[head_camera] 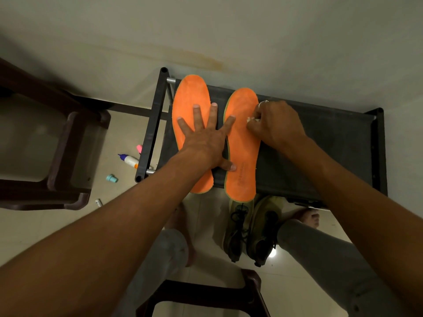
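Orange insoles point(242, 154) lie atop the black rack point(332, 138), light and floppy I'd guess, so left hand point(206, 140) pins them mid-sole, fingers spread, while right hand point(275, 124) pinches a whitish wad point(254, 120).

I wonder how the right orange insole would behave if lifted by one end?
The right insole looks thin and flat, so it would probably flex and feel light. Its heel end overhangs the rack edge, so a push might slide it off; the left hand pressing it suggests it shifts easily.
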{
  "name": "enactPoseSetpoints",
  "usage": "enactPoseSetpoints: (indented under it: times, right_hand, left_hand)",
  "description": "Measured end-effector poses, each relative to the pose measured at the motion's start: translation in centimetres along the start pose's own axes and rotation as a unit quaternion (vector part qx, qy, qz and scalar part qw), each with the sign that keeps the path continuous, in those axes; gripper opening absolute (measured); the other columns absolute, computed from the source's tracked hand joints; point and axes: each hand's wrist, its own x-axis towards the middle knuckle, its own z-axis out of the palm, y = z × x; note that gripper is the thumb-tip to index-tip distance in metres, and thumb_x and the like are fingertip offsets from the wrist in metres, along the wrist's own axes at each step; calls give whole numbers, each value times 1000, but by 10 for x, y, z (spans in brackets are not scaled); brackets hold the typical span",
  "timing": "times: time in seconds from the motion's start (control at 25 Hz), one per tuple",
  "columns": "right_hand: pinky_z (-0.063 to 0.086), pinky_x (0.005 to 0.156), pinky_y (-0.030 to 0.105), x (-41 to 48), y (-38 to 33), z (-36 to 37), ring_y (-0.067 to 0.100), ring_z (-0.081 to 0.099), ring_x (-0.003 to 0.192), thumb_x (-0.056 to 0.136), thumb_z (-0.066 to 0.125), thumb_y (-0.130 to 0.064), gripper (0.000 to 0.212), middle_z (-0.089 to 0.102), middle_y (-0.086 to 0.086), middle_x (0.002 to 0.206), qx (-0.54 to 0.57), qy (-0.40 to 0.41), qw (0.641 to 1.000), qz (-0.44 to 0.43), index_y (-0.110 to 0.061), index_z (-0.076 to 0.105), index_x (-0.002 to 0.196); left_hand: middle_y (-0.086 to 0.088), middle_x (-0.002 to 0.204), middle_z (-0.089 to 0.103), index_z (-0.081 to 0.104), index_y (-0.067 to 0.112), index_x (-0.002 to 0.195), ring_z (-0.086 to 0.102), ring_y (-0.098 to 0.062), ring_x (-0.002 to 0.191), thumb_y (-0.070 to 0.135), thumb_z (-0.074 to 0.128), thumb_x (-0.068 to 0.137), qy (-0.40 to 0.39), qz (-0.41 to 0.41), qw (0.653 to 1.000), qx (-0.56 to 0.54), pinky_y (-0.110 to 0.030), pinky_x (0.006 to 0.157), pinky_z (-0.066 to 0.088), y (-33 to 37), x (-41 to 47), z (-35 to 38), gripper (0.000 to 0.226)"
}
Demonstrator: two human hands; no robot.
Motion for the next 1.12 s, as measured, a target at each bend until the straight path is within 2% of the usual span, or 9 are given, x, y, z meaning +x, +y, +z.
enactPoseSetpoints:
  times: [0.08,0.2,0.28,0.48,0.52,0.68,0.84,1.0,1.12]
  right_hand:
    - [53,63,36,4,0,-2,20,59,65,87,60,-35,24,64,5,73,-3,-19,1000,-6,-13,64,77]
    - [49,70,36,9,1,-4,24,61,83,93,58,-33,25,69,8,87,18,76,997,-29,-12,71,89]
    - [49,74,38,7,-3,-1,24,60,86,95,56,-30,25,68,8,87,32,115,992,-28,-11,70,87]
    - [53,65,32,6,-8,2,17,61,70,88,58,-31,21,70,3,82,27,10,997,-69,-15,71,87]
    - [53,66,34,11,-8,0,18,61,72,87,58,-31,21,70,4,83,18,9,997,-76,-15,71,88]
    - [46,75,34,18,-7,0,22,60,88,93,57,-30,24,71,6,91,8,114,992,-52,-13,73,94]
    - [47,62,31,9,-11,7,20,63,75,88,58,-34,22,69,2,81,24,8,995,-101,-18,73,86]
    - [41,65,30,19,-7,2,22,62,83,91,57,-32,23,69,5,85,11,113,993,-29,-15,71,86]
    - [43,63,30,9,-20,15,21,61,80,89,56,-31,19,67,3,82,23,63,994,-83,-18,68,82]
  left_hand:
    - [-11,158,-36,-20,40,154,-30,-50,142,78,74,59,-1,1,1000,0,-81,105,-2,0,1,-1,138]
    - [-11,158,-36,-20,40,154,-30,-50,142,78,74,59,2,2,1000,1,-81,105,-1,0,0,-1,139]
    - [-11,158,-36,-21,39,153,-29,-50,142,79,73,59,4,2,1000,4,-81,105,-1,-1,0,0,139]
    - [-11,159,-35,-23,38,153,-28,-50,142,79,72,60,9,2,1000,8,-81,106,-1,0,-2,0,139]
    - [-11,159,-35,-23,38,153,-28,-50,142,78,73,60,9,2,1000,5,-81,106,-1,0,-2,-1,139]
    - [-11,159,-35,-22,38,153,-29,-50,142,77,74,59,11,4,1000,-4,-81,105,-2,-1,-2,0,140]
    - [-11,159,-35,-22,37,154,-29,-50,143,79,73,59,13,5,1000,2,-81,105,-1,0,-1,1,140]
    - [-10,160,-34,-23,34,154,-27,-49,143,79,74,58,17,5,1000,-5,-81,106,0,0,-2,1,143]
    - [-9,161,-32,-23,28,155,-26,-49,144,79,74,58,26,-1,1000,-2,-80,107,1,-1,-3,2,146]
